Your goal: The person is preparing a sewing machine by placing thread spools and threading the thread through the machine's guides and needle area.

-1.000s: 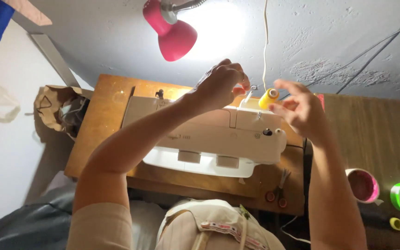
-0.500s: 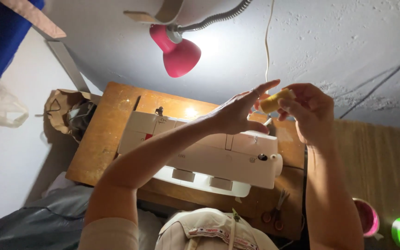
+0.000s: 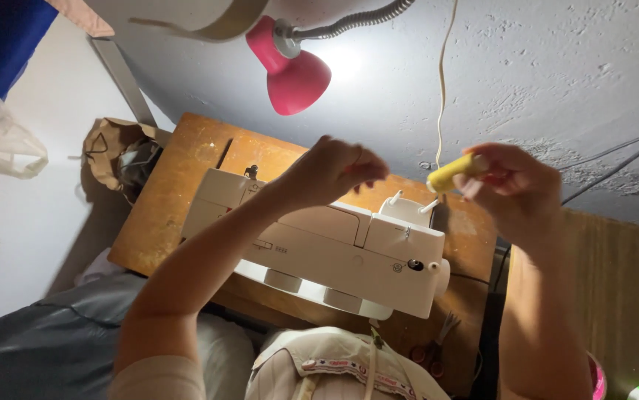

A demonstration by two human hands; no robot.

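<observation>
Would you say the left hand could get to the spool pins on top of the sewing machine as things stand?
Probably yes: the left hand hovers just above the sewing machine, beside the white spool pins, with nothing between them.

Single head-worn view, close above raised forearms, looking down and forward over white sewing machine (image 3: 327, 252) on wooden table (image 3: 186, 192), toward grey wall (image 3: 556, 81) and pink lamp (image 3: 293, 74). No second view.
</observation>
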